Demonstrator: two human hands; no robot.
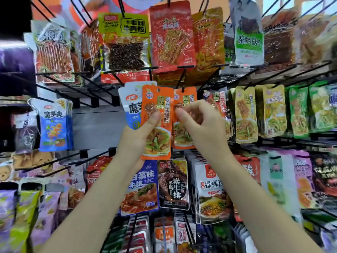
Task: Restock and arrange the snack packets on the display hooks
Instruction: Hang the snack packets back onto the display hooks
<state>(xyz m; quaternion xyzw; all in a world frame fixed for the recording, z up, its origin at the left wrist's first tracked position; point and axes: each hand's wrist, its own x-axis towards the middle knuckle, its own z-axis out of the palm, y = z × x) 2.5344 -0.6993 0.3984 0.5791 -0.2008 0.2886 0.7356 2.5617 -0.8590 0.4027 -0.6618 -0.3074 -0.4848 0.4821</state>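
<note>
Left hand (135, 137): raised before the rack, thumb pressed on the face of a loose orange plastic snack packet (157, 123), fingers behind it; gripped that packet together with a white-and-blue plastic packet (129, 105) tucked behind at its 10 o'clock.
Right hand (198, 123): raised at 3 o'clock of the left hand, fingers curled, thumb and forefinger pinched on the left edge of a second orange plastic packet (184, 136).
Loose orange packet: upright, slightly tilted, at frame centre, top hole just below a black wire hook (182, 77) but whether threaded could not be told.
Second orange packet: hung on that hook at 12 o'clock of the right hand, just beside the loose one, edges overlapping.
White-and-blue packet: top corner fanned out above the orange one, held off any hook.
Neighbours at 3 o'clock: a row of yellow foil packets (246, 114) hung on their hooks, then green plastic packets (299, 110) further out.
Neighbour at 9 o'clock: a bunch of blue-and-white plastic packets (53, 125) hung well apart from the hands.
Row at 12 o'clock: a clear packet with yellow header (125, 42) and a tall red plastic packet (171, 35), each on its own hook.
Row at 6 o'clock: a blue packet with red food picture (140, 187) and a black-labelled packet (173, 183), partly covered by the left forearm.
</note>
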